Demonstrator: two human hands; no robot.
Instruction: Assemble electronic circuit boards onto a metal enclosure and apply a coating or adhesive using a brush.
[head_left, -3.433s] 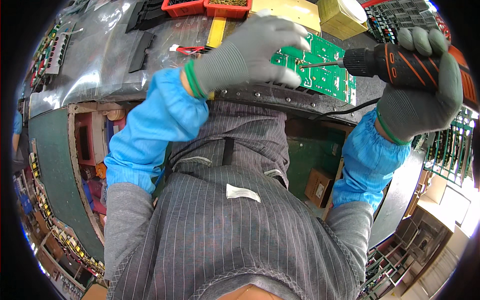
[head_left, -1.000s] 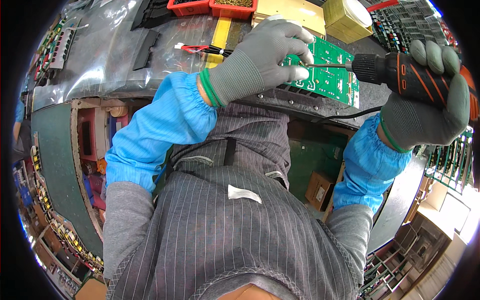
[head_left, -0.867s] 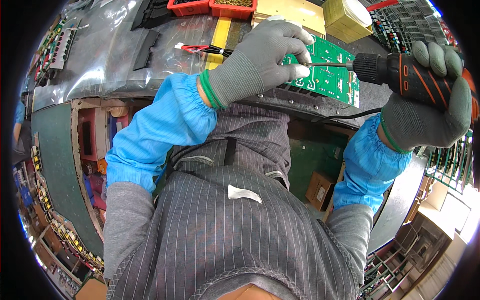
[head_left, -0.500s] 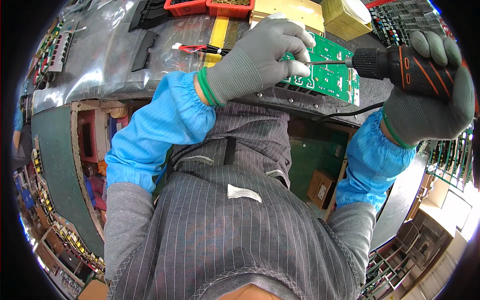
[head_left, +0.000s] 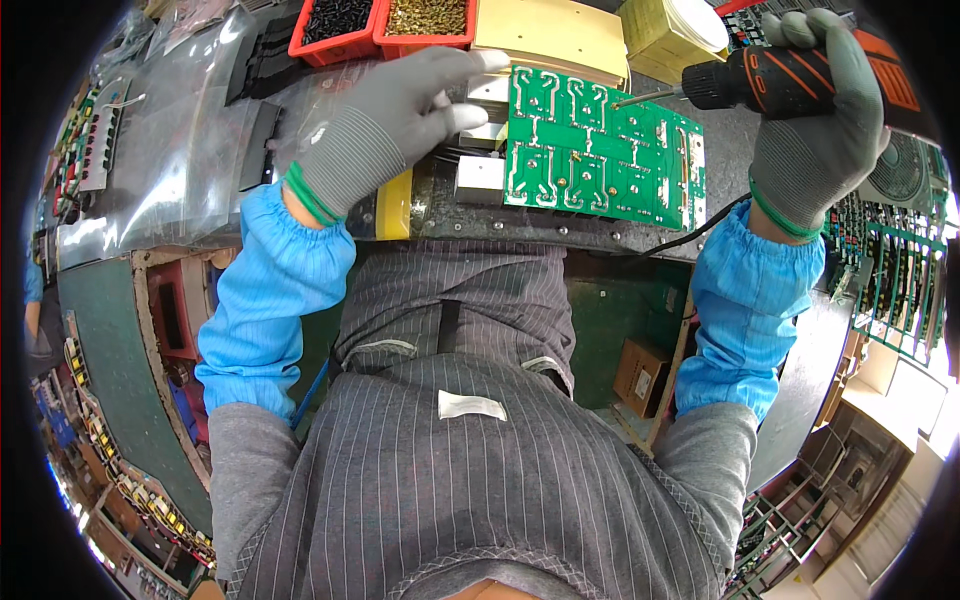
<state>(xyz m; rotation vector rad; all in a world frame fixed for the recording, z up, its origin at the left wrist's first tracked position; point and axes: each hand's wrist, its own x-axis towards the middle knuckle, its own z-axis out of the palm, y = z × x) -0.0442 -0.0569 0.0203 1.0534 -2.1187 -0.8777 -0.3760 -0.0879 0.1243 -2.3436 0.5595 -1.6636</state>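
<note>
My right hand [head_left: 815,150], in a grey glove, is wrapped round a black and orange electric screwdriver [head_left: 745,82]. Its long bit points left, and the tip meets the upper middle of a green circuit board [head_left: 590,140]. The board lies on the bench with its traces and solder points up. Left of the board is my left hand [head_left: 395,115], also gloved, with thumb and forefinger apart and nothing seen between them. Its forefinger tip is near the board's upper left corner. A white block [head_left: 482,178] sits by the board's left edge.
Behind the board stand a red bin of small black parts [head_left: 326,50], a red bin of brass-coloured pieces [head_left: 428,44], a cream panel [head_left: 545,35] and a yellow box [head_left: 665,45]. Clear plastic sheet [head_left: 165,150] covers the bench at left. A black cable [head_left: 690,235] runs along the front edge.
My left hand has come off the board and moved left, its fingers spreading. The screwdriver has shifted slightly left and up, its bit now on an upper spot of the board. More of the board shows.
</note>
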